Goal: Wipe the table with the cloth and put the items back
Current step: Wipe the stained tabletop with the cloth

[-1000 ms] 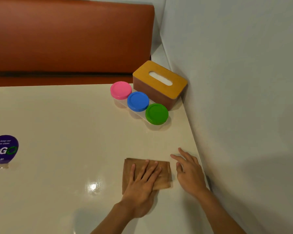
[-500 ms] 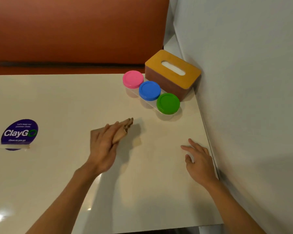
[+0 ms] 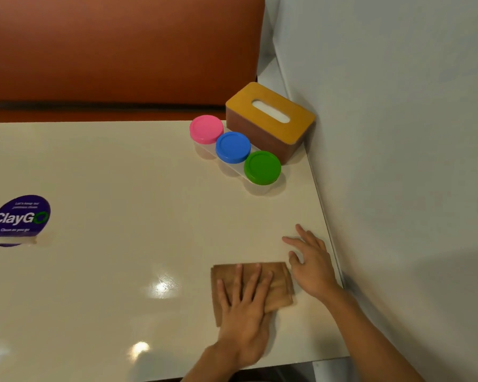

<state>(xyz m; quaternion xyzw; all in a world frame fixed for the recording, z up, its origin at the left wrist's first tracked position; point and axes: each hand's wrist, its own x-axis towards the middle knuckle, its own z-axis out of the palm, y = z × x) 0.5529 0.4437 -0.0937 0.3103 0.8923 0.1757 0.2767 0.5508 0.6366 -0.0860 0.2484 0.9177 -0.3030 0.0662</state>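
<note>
Cream table (image 3: 122,175) against a grey wall (image 3: 398,133). Near edge: left hand (image 3: 243,307), fingers straight and spread, presses flat on the folded brown cloth (image 3: 279,282); right hand (image 3: 312,263), fingers loosely spread, rests on the table just beside it. Farther: ClayGo sticker (image 3: 18,217) at left; row of three lidded jars (image 3: 232,147); tissue box (image 3: 269,121) in the corner.
</note>
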